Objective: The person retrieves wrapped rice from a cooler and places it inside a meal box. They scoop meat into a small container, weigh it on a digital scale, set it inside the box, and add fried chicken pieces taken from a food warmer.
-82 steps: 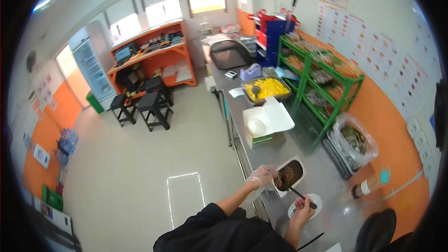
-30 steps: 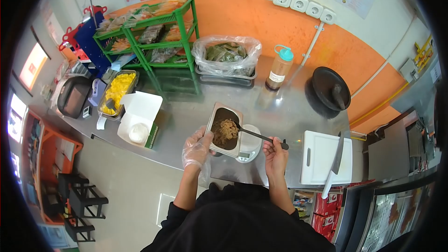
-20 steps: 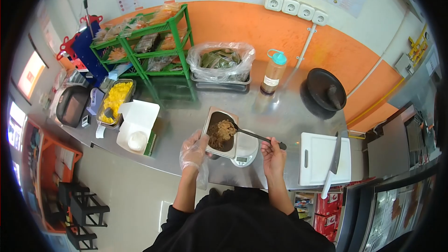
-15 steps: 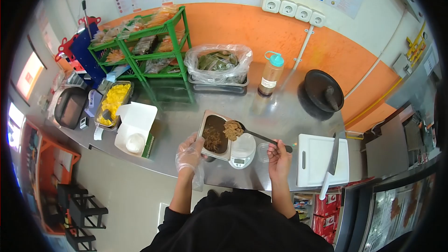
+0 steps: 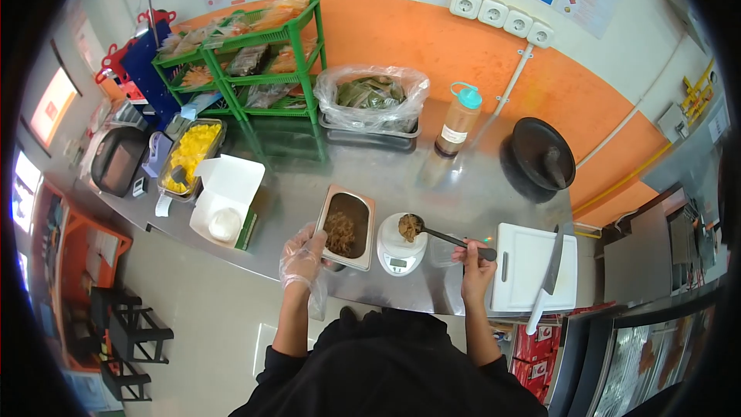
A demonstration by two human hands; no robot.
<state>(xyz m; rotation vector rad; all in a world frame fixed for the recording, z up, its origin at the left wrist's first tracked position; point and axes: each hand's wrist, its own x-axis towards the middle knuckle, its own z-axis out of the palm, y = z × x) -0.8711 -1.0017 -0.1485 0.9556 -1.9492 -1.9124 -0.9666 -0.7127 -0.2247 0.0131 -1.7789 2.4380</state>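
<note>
My left hand [image 5: 302, 257], in a clear plastic glove, grips the left side of a metal tray [image 5: 368, 233] with brown shredded food [image 5: 339, 233] inside. My right hand [image 5: 476, 259] is closed on the handle of a black spoon [image 5: 455, 240]. A lump of brown food [image 5: 409, 227] lies in the spoon's bowl, over the white round scale [image 5: 400, 264]. Under and beside the spoon handle, a clear plastic container [image 5: 442, 254] is on the steel table, between the scale and my right hand.
On the right are a white cutting board [image 5: 513, 293] with a knife [image 5: 548, 282] and a black mortar [image 5: 532, 156]. A bottle [image 5: 458, 121], bagged leaves [image 5: 370, 94] and a green rack [image 5: 302, 69] stand behind. Leftward are an open white box [image 5: 237, 177] and a yellow food tray [image 5: 194, 150].
The view has swung from the room to the table. The loaded spoon has come out of the metal tray and moved right over the scale. My left hand and the tray have shifted left.
</note>
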